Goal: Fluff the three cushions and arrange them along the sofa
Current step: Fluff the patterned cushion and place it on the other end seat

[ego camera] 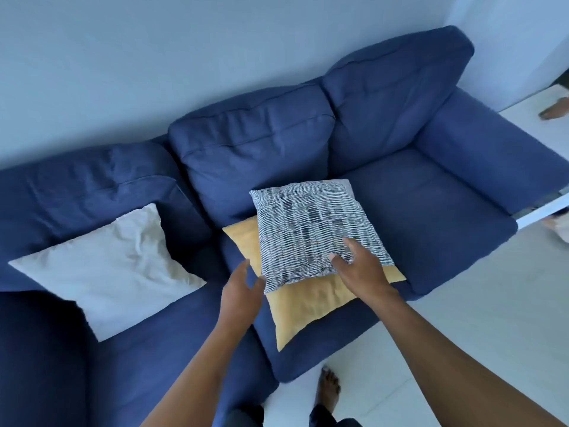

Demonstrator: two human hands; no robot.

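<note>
Head view: sofa w/ three cushions. Patterned cushion lies atop yellow cushion at centre; white cushion at 9 o'clock. Right hand presses patterned cushion, fingers spread; left hand at its edge, fingers apart, likely to lift it. No writing legible.

The sofa is a deep navy blue, one cushion is plain off-white, another is mustard yellow, the top one has a black-and-white dashed woven-looking print, and the floor is white.
</note>
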